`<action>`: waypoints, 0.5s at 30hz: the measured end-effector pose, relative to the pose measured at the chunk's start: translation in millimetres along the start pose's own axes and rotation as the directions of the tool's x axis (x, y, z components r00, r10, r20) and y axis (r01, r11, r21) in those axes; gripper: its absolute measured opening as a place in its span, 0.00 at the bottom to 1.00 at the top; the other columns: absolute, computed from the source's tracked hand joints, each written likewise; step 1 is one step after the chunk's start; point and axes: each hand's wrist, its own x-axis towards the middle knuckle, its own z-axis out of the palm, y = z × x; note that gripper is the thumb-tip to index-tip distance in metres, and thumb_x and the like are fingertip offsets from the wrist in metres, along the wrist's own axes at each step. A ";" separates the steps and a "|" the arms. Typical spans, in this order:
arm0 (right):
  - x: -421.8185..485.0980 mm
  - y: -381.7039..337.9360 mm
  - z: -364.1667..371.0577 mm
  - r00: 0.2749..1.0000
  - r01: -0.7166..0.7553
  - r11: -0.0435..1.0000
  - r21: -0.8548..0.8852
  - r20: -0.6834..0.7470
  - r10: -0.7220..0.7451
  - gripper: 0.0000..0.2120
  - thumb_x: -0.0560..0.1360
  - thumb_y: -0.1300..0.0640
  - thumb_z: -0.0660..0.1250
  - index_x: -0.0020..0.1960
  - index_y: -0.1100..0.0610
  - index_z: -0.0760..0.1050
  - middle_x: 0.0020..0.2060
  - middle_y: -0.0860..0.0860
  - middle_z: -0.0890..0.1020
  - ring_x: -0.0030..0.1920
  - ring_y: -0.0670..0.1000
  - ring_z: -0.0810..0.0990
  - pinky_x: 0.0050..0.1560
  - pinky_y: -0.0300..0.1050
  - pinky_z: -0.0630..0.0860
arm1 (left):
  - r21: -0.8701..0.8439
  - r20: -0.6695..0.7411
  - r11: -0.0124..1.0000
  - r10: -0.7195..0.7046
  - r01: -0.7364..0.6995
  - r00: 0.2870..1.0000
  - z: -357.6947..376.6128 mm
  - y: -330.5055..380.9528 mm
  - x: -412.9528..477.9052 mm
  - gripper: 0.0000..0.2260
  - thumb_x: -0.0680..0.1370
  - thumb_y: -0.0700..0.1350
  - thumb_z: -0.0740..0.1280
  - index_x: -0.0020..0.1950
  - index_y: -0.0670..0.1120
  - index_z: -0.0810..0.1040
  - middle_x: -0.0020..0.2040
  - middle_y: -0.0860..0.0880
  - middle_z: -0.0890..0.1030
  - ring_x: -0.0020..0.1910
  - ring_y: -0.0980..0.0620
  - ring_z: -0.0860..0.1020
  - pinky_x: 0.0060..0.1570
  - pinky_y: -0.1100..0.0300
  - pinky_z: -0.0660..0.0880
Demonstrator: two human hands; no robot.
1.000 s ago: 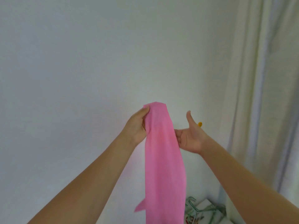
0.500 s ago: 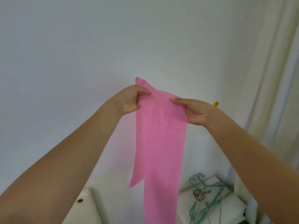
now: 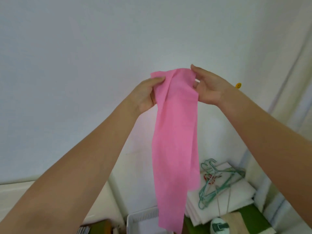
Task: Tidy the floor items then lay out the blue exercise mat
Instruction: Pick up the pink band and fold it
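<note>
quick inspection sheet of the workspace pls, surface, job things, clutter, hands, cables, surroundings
surface: floor itself barely in view; a green sheet lies at the bottom right
job's things: long pink cloth strip held up at its top edge, hanging straight down; blue exercise mat nothing seen
clutter: bundle of teal wire clothes hangers on a stack of folded white fabric; white slotted plastic basket below the strip; white and green shoe at the bottom edge
grippers: left hand and right hand each pinch the strip's top
cables: nothing seen
surroundings: plain white wall; pale curtain on the right; small yellow sticker on the wall
</note>
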 end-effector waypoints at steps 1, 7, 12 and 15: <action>-1.3 6.2 -5.6 0.999 -0.031 0.999 -0.028 0.022 0.032 0.16 0.71 0.47 0.74 0.53 0.57 0.81 0.46 0.52 0.84 0.47 0.52 0.85 0.50 0.48 0.81 | 0.009 -0.037 1.000 0.015 -0.014 0.999 0.4 2.3 4.1 0.15 0.79 0.39 0.65 0.66 0.38 0.76 0.55 0.42 0.82 0.51 0.47 0.81 0.57 0.53 0.78; -4.6 29.9 -14.2 0.995 -0.075 0.990 -0.119 0.052 0.081 0.18 0.72 0.59 0.72 0.60 0.62 0.79 0.53 0.54 0.85 0.51 0.50 0.84 0.56 0.46 0.80 | 0.047 0.046 0.999 -0.014 0.012 0.999 4.1 1.9 8.2 0.15 0.77 0.33 0.65 0.64 0.34 0.74 0.60 0.35 0.77 0.60 0.40 0.77 0.64 0.47 0.74; 0.1 29.6 -5.7 0.997 -0.056 0.981 -0.185 -0.056 0.046 0.06 0.76 0.67 0.65 0.52 0.63 0.79 0.41 0.55 0.86 0.38 0.49 0.86 0.45 0.44 0.83 | 0.196 -0.075 0.976 -0.075 0.089 0.994 -1.0 -4.7 4.8 0.19 0.75 0.28 0.65 0.66 0.34 0.75 0.63 0.36 0.79 0.60 0.39 0.80 0.60 0.46 0.77; -1.1 37.1 -2.1 0.989 -0.126 0.984 -0.122 -0.089 0.116 0.09 0.76 0.65 0.66 0.56 0.62 0.78 0.44 0.55 0.85 0.40 0.50 0.85 0.47 0.44 0.83 | 0.219 -0.141 0.967 -0.100 0.130 0.985 -3.3 -6.5 3.7 0.18 0.75 0.30 0.67 0.65 0.36 0.76 0.60 0.37 0.81 0.57 0.41 0.82 0.57 0.48 0.79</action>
